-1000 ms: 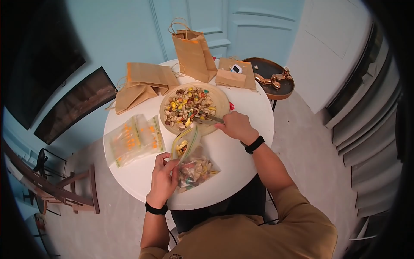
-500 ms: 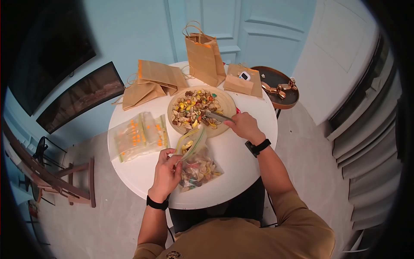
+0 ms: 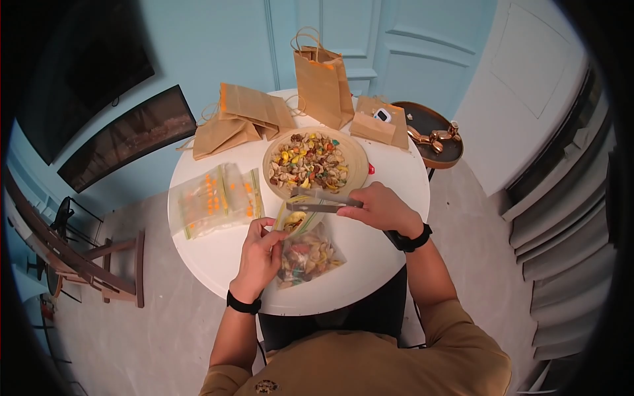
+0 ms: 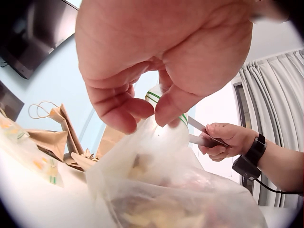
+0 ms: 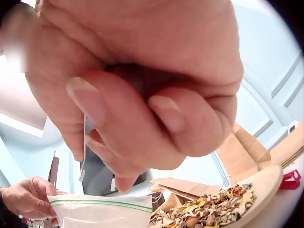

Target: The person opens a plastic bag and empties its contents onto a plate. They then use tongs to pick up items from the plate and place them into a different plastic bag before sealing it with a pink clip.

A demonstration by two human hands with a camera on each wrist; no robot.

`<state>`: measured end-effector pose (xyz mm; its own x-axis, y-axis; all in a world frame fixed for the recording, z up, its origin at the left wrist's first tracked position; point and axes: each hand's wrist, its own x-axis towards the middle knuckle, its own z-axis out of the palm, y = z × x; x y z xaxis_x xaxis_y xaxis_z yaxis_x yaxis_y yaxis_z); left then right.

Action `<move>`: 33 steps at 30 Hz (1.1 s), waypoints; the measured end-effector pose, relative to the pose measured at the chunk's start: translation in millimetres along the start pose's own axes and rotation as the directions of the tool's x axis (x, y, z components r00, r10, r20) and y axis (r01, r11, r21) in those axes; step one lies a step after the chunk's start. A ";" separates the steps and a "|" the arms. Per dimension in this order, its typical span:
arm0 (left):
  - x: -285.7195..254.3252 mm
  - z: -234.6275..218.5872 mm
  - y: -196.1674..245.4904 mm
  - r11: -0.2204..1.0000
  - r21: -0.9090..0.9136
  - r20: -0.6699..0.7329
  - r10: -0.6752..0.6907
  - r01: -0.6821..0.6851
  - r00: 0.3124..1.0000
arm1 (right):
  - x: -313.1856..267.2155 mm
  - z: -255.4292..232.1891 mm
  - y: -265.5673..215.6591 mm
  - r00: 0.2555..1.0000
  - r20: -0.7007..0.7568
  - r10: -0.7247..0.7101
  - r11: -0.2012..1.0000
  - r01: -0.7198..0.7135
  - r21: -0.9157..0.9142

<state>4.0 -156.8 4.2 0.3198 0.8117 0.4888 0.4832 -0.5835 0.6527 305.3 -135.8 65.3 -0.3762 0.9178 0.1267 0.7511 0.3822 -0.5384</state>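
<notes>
My left hand point(image 3: 259, 261) pinches the rim of a clear zip bag point(image 3: 314, 261) between thumb and fingers. Shells, or dried pieces like them, in tan, yellow, red and green fill its lower part. My right hand point(image 3: 386, 210) grips metal tongs point(image 3: 318, 208), whose tips point left over the bag's open mouth. What the tongs hold, if anything, I cannot tell. Behind the bag sits a round, shallow, pale wooden bowl point(image 3: 360, 165) heaped with the same mixed pieces point(image 3: 309, 162). In the right wrist view, the bag's green zip strip point(image 5: 104, 203) shows below the curled fingers.
Flat zip bags point(image 3: 205, 201) with orange print lie on the white round table point(image 3: 370, 264) at left. Brown paper bags point(image 3: 323, 86) stand and lie along the back. A small white device point(image 3: 382, 115) rests on a folded one. A side table point(image 3: 439, 155) stands beyond.
The tongs have come out of the mixed pieces in the bowl and moved toward me, over the bag's mouth. The left hand keeps its pinch on the rim.
</notes>
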 end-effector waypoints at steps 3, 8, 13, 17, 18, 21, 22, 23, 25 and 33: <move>-0.3 -6.6 12.0 1.000 0.027 0.041 -0.011 0.010 0.999 | -5.5 1.9 8.3 0.995 -0.086 0.057 0.969 -0.035 0.243; -12.1 -8.6 16.8 0.995 0.015 0.047 0.103 -0.104 0.994 | -23.6 28.7 15.0 0.962 -0.192 0.196 0.888 -0.091 0.450; -20.8 -10.4 26.0 0.980 -0.018 0.119 0.197 -0.196 0.973 | -29.8 50.4 16.3 0.911 -0.247 0.330 0.774 -0.112 0.623; -19.6 -8.5 29.1 0.976 -0.019 0.130 0.218 -0.218 0.967 | -19.7 65.2 12.4 0.879 -0.193 0.436 0.686 -0.185 0.704; -17.1 -8.4 28.9 0.977 -0.020 0.137 0.211 -0.211 0.968 | -16.4 66.9 12.2 0.881 -0.193 0.432 0.707 -0.199 0.678; -9.8 -7.3 28.4 0.983 -0.024 0.087 0.186 -0.185 0.979 | -11.7 73.0 12.0 0.883 -0.189 0.430 0.727 -0.214 0.652; -5.8 -7.5 27.7 0.984 -0.026 0.057 0.178 -0.177 0.982 | -9.7 76.3 13.2 0.880 -0.195 0.433 0.709 -0.200 0.676; -1.4 -9.6 27.0 0.989 -0.042 0.053 0.142 -0.140 0.988 | -6.9 77.2 14.2 0.877 -0.203 0.436 0.692 -0.182 0.698; 7.8 -14.8 23.3 0.995 -0.078 0.047 0.072 -0.068 0.996 | -1.6 70.2 13.8 0.882 -0.254 0.396 0.758 -0.158 0.633; 34.8 -39.6 40.3 0.988 -0.146 -0.061 0.034 -0.043 0.998 | 1.3 12.2 -30.3 0.890 -0.361 0.279 0.781 0.008 0.624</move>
<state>2.3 -153.1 70.4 0.2863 0.7879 0.5452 0.3448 -0.6156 0.7086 275.5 -147.5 71.7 0.0703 0.9621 0.2633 0.2452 0.2392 -0.9395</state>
